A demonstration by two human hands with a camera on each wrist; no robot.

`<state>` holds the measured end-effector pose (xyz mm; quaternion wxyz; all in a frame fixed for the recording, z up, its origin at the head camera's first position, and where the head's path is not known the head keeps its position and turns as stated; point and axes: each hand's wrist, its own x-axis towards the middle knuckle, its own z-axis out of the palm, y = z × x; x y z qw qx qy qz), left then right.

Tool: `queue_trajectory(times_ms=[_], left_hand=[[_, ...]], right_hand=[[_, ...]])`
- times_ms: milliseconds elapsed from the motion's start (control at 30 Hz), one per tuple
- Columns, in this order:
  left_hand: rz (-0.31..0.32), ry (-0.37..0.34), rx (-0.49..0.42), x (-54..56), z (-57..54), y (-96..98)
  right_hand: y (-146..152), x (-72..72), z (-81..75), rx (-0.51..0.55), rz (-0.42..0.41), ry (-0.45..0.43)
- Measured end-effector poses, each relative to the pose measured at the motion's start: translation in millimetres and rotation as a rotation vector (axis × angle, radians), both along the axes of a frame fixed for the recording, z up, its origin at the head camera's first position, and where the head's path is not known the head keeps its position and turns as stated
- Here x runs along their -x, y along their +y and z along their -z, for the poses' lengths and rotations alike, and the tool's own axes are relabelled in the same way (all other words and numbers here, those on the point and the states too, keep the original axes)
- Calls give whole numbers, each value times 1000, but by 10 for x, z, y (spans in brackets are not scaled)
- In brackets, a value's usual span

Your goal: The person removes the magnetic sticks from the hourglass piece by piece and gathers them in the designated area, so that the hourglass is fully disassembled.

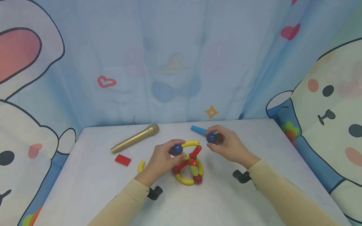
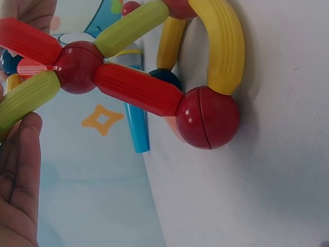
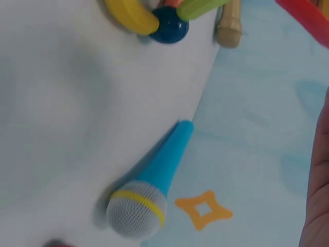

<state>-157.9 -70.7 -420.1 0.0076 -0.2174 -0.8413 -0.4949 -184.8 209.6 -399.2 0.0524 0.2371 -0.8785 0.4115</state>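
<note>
A rod-and-ball construction toy (image 1: 185, 181) of red balls, red and green sticks and curved yellow pieces stands mid-table. My left hand (image 1: 159, 160) pinches it near a dark blue ball (image 1: 177, 149) at its upper left. In the left wrist view, the fingers (image 2: 23, 170) lie against a green stick (image 2: 25, 98). My right hand (image 1: 230, 146) pinches another dark blue ball (image 1: 211, 137), held to the right of the toy. Only a strip of the right hand (image 3: 320, 190) appears in the right wrist view, where its fingertips are out of frame.
A blue toy microphone (image 3: 164, 164) with a grey mesh head lies behind the right hand. To the left are a gold microphone (image 1: 135, 138) and a red block (image 1: 123, 160). A yellow curved piece (image 1: 141, 166) lies beside the left hand. A printed curtain (image 1: 175, 62) hangs behind the table.
</note>
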Motion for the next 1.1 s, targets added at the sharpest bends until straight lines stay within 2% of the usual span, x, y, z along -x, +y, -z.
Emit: queue_trajectory(times_ms=[100,200,400,500,633,733,833,1100], left_hand=[[4,9,-6,4,8,-1],[7,15,-16,6,16,0],[4,28,-20,2,28,-4],[4,30,-19,-2,31,-10],[7,11,-21,-3,31,-17],[8,-13,-27,2,26,-18],[9,-25,-33,5,22,-19],[18,29,-29,4,25,-14]], right_hand=[[197,-7,12,-56,56,-16],[502,-14,90,-91,123,-76],[1230,-29,439,-197,305,-182],[1465,-19,629,-257,345,-242],[1572,21,825,-307,350,-314],[1563,47,899,-327,350,-318],[1537,59,917,-340,354,-296],[1530,76,902,-358,351,-296]])
